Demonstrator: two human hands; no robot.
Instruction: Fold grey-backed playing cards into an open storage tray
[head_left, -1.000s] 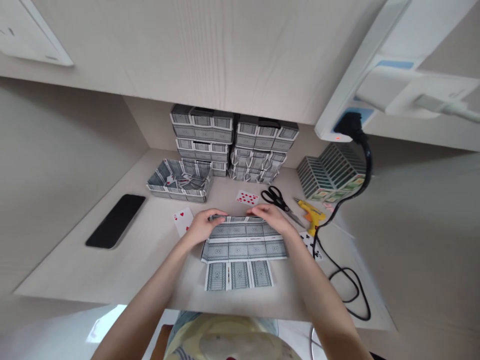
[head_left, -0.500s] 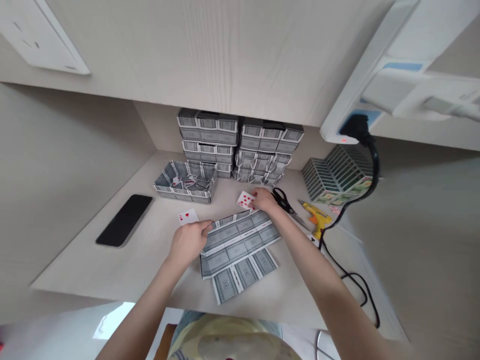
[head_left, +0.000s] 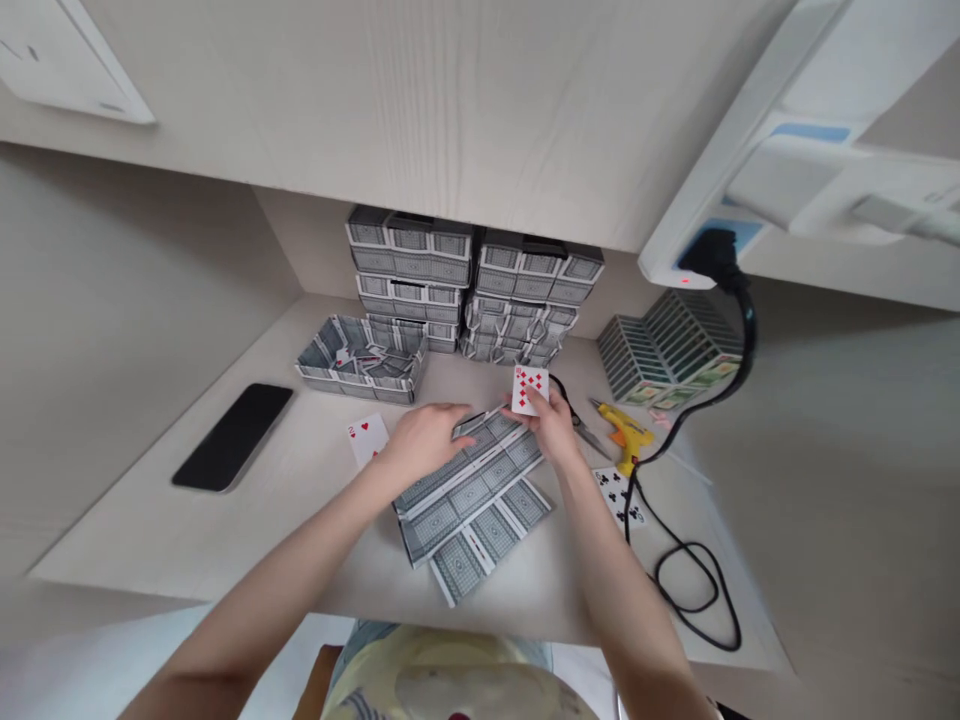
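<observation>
My right hand (head_left: pixel 553 425) pinches a playing card (head_left: pixel 531 388), a red diamond card held face toward me above the far edge of a playing-card box (head_left: pixel 472 492). This long box, made of joined cards with grey backs, lies at a slant on the desk, with a flap of several cards (head_left: pixel 491 535) spread at its near side. My left hand (head_left: pixel 429 440) is at the box's far edge, thumb and fingers around that edge. Just left of it, a two of hearts (head_left: pixel 367 438) lies face up, partly behind the hand.
Finished card boxes (head_left: pixel 412 250) stand stacked at the back. An open card box (head_left: pixel 364 370) holds loose cards. A phone (head_left: pixel 234 437) lies left. Scissors (head_left: pixel 592 436), a yellow glue gun (head_left: pixel 626 437), a clubs card (head_left: pixel 621 497) and a black cord (head_left: pixel 694 610) lie right.
My right hand has lifted the diamond card off the desk and brought it over the box. My left hand has slid right along the box's edge. The box is turned more steeply.
</observation>
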